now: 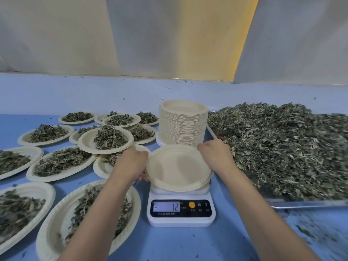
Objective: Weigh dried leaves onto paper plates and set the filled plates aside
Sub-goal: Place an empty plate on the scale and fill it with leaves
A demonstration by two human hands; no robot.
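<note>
An empty paper plate point(178, 167) sits tilted over the white kitchen scale point(180, 211), whose display reads 12 with a minus sign. My left hand point(132, 161) grips the plate's left rim, fingers curled under it. My right hand point(214, 154) holds the plate's far right rim. A big heap of dried leaves point(282, 146) lies on a metal tray point(305, 203) to the right. A tall stack of empty plates point(182, 123) stands just behind the scale.
Several filled plates of leaves point(105, 139) cover the blue table point(226, 242) to the left, some overlapping; one point(56, 227) lies under my left forearm. Loose leaf bits are scattered at the front right. A pale curtain hangs behind the table.
</note>
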